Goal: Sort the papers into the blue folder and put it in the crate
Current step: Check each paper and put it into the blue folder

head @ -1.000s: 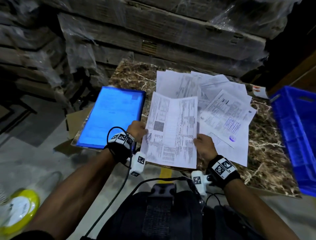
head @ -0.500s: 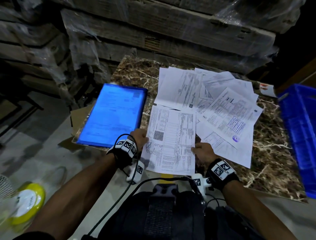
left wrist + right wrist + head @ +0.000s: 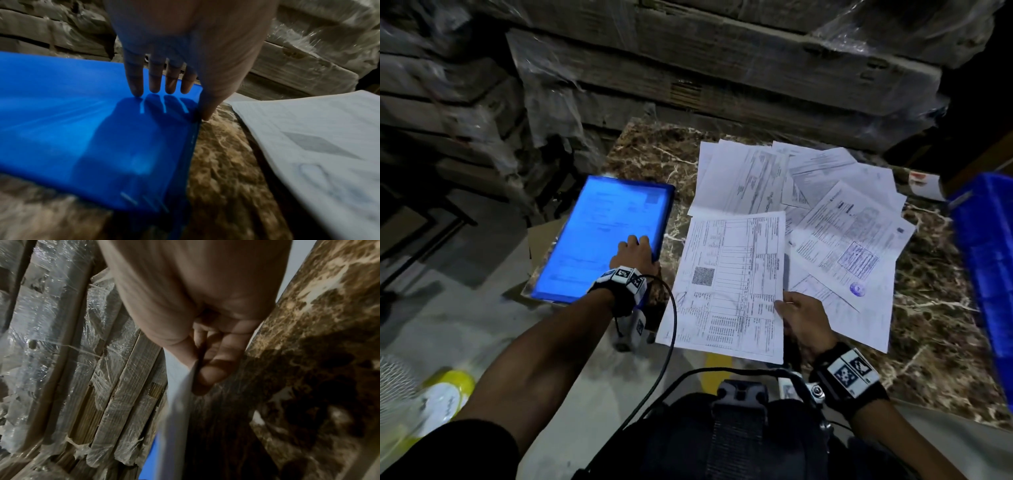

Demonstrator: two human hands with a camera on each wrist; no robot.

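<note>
1. Our right hand [image 3: 803, 322] pinched one sheet [image 3: 726, 287] by its edge, above the marble table [image 3: 935, 308].
2. Our left hand [image 3: 635, 255] lay flat-fingered at the blue folder [image 3: 599, 236] edge, thumb beside it.
3. Step: filing; next, probably lift the cover and slide the sheet in.
4. Crate [image 3: 986, 257] stood at the right.

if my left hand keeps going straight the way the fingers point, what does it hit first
The blue folder: the left hand points down onto its cover, one fingertip seemingly touching already, the thumb at its right edge by the marble table.

Marble table [image 3: 935, 329] under folder [image 3: 602, 236], papers [image 3: 842, 219]
</note>
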